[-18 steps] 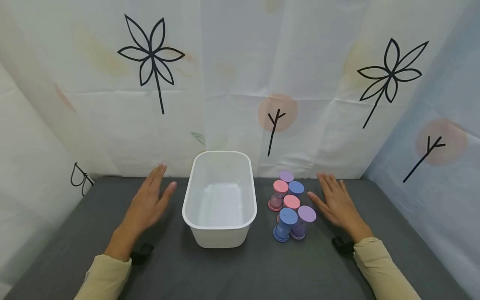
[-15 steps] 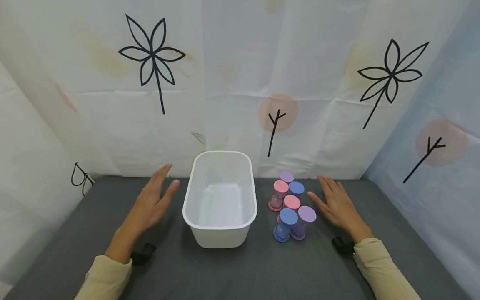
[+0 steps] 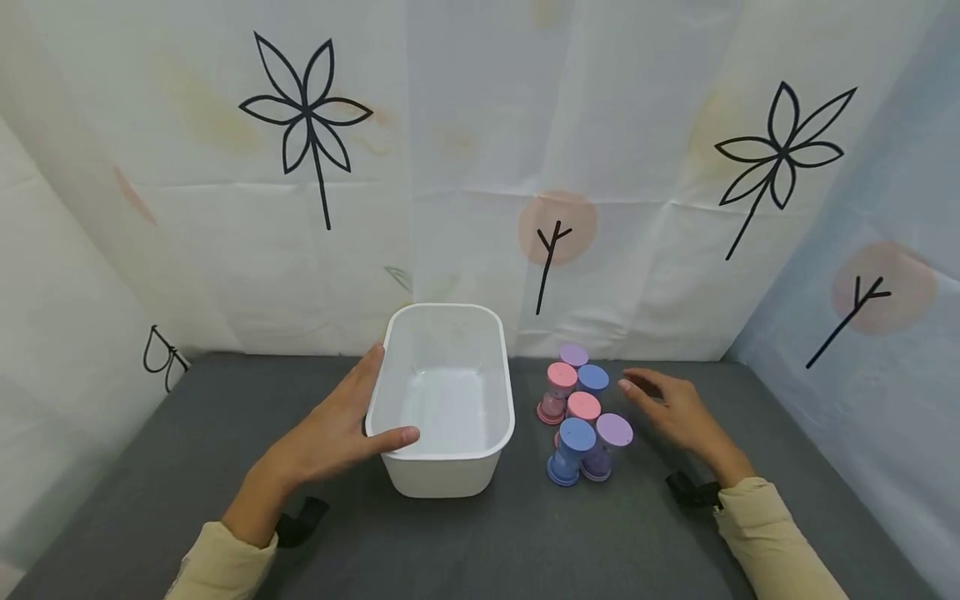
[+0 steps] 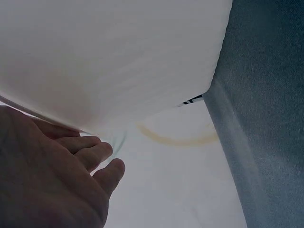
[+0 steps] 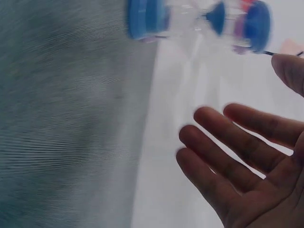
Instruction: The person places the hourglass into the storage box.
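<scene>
6 hourglasses and a tub stand between the hands.

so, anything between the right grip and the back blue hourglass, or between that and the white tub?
Nothing visible between the right grip and the back blue hourglass; just a gap. Sideways to the white tub, the rear pink hourglass stands in the way, on the tub side. Above the tops, nothing visible blocks.

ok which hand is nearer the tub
Left. The left hand is at the left side of the tub, thumb over its rim; the right hand is off to the right, past the timers.
</scene>
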`<state>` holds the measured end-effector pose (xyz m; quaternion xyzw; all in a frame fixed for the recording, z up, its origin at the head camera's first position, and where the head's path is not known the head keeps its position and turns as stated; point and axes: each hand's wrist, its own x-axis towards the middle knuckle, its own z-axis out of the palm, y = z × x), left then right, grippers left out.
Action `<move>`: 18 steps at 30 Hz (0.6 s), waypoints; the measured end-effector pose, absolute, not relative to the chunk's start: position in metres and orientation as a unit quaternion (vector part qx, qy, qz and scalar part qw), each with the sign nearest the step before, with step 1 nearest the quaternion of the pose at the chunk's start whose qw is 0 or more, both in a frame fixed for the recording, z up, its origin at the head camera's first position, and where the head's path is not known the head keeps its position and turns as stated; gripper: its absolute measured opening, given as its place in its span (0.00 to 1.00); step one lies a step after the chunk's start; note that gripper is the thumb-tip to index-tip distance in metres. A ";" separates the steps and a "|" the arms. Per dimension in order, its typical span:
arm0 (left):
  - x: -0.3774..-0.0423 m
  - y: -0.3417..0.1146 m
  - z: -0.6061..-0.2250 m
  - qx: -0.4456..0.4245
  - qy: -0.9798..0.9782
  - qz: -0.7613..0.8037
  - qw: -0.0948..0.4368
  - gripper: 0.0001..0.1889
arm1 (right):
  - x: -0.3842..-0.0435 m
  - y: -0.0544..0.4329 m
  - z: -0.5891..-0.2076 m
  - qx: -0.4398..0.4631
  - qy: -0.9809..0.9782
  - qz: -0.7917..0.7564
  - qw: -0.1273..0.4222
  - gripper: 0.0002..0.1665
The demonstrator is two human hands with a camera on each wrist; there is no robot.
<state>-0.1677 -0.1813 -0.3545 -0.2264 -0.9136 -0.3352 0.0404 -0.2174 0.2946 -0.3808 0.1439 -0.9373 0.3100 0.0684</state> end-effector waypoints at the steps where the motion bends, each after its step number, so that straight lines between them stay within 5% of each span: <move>1: -0.167 -0.181 -0.355 -0.228 -0.917 -0.325 0.043 0.61 | -0.215 0.294 -0.377 0.149 -0.936 0.313 0.069 0.29; 12: -0.166 -0.179 -0.355 -0.245 -0.922 -0.294 0.063 0.64 | -0.194 0.293 -0.338 0.214 -0.912 0.350 -0.014 0.23; 18: -0.166 -0.179 -0.355 -0.244 -0.923 -0.293 0.059 0.64 | -0.190 0.289 -0.332 0.275 -0.889 0.357 -0.082 0.30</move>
